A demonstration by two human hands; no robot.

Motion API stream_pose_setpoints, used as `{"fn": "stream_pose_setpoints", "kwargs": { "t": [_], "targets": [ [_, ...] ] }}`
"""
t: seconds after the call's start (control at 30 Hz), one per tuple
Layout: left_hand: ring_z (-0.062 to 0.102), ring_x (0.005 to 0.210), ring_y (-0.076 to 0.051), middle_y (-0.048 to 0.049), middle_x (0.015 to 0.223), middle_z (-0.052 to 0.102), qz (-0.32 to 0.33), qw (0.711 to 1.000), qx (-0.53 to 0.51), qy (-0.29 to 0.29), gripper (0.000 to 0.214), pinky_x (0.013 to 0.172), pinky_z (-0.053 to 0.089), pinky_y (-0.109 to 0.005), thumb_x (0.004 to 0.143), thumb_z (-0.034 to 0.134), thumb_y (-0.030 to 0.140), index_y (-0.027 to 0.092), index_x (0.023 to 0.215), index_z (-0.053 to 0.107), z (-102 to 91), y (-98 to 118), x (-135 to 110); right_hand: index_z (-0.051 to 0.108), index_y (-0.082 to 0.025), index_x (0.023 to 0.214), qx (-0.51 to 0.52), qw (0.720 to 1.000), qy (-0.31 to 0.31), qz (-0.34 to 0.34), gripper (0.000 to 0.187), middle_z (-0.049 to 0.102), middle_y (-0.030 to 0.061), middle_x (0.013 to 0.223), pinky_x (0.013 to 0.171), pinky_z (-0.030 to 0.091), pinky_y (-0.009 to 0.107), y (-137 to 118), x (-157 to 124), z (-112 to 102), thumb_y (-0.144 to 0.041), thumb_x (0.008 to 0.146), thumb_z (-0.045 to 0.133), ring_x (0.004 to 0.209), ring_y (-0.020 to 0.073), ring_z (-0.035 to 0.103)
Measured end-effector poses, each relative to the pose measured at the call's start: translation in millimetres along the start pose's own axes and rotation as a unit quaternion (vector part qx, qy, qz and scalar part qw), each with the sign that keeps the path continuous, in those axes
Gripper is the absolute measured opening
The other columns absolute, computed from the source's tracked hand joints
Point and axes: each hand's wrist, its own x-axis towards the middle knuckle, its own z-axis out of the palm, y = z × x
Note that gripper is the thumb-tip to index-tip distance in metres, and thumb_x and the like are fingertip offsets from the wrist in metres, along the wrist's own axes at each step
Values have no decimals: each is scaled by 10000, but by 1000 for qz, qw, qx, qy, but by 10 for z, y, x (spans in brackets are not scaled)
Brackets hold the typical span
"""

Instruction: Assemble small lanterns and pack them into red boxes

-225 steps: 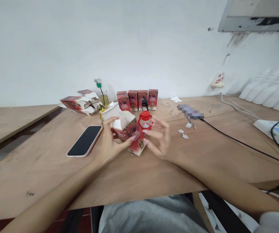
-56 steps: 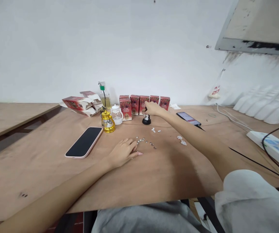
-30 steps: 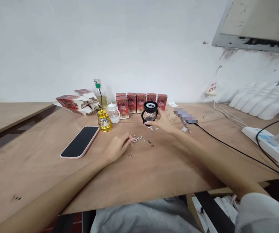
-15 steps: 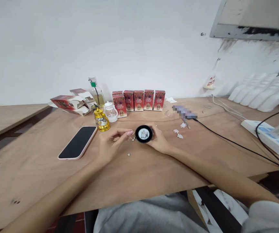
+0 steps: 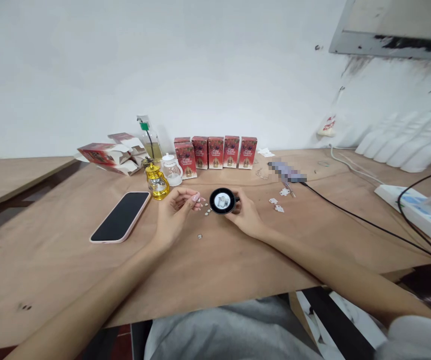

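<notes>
Showing a lone small disc [image 5: 199,236] on the nearer part of the worktop [image 5: 215,272], and a phone [image 5: 120,218] lying flat to the left. Beyond, grasping a black lantern [image 5: 222,201] in the fingers of the right hand [image 5: 248,218], tipped to face a round, white-centred base upward. Just beside it, pinching with the fingers of the left hand [image 5: 172,214]; cannot tell whether on anything. Past an upright gold lantern [image 5: 157,184] and white lantern [image 5: 172,171], ending at red boxes [image 5: 216,152] near the wall [image 5: 215,65].
</notes>
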Motion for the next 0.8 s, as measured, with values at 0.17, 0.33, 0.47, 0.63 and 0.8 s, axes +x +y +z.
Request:
{"fn": "stream_pose_setpoints", "kwargs": {
  "t": [0.17, 0.33, 0.47, 0.63, 0.8],
  "targets": [
    [641, 745, -128, -17, 808, 688, 165, 979, 123, 12, 113, 699, 504, -254, 797, 671, 258, 168, 850, 627, 18, -41, -91, 482, -223, 1097, -39, 999, -19, -26, 421, 625, 73, 1096, 807, 531, 373, 3, -24, 4, -115, 708, 599, 989, 218, 622],
    [606, 722, -119, -1, 804, 704, 330, 906, 263, -19, 95, 665, 477, -245, 808, 661, 158, 191, 893, 636, 38, 26, -198, 470, -229, 1092, -28, 999, -29, -29, 400, 625, 66, 1088, 818, 528, 370, -82, -75, 51, -133, 726, 600, 982, 212, 622],
    [590, 698, -132, -4, 792, 708, 341, 895, 286, -21, 89, 647, 467, -271, 811, 668, 204, 200, 894, 637, 29, 19, -191, 473, -232, 1065, -23, 999, -35, -35, 372, 629, 59, 1062, 793, 530, 355, -164, -101, 72, -137, 728, 600, 975, 210, 618],
    [561, 685, -140, -8, 760, 704, 324, 898, 296, -31, 65, 629, 437, -285, 814, 665, 233, 209, 874, 655, -11, 9, -172, 484, -234, 1067, -18, 999, -32, -36, 361, 624, 62, 1070, 732, 534, 322, -201, -110, 67, -147, 733, 593, 969, 203, 613],
    [558, 682, -139, -13, 741, 690, 318, 902, 287, -44, 46, 619, 440, -275, 815, 660, 229, 207, 855, 657, -20, 38, -174, 491, -225, 1083, -18, 999, -29, -33, 389, 619, 69, 1087, 757, 533, 327, -200, -114, 68, -119, 721, 589, 996, 205, 605]
  ]
}}
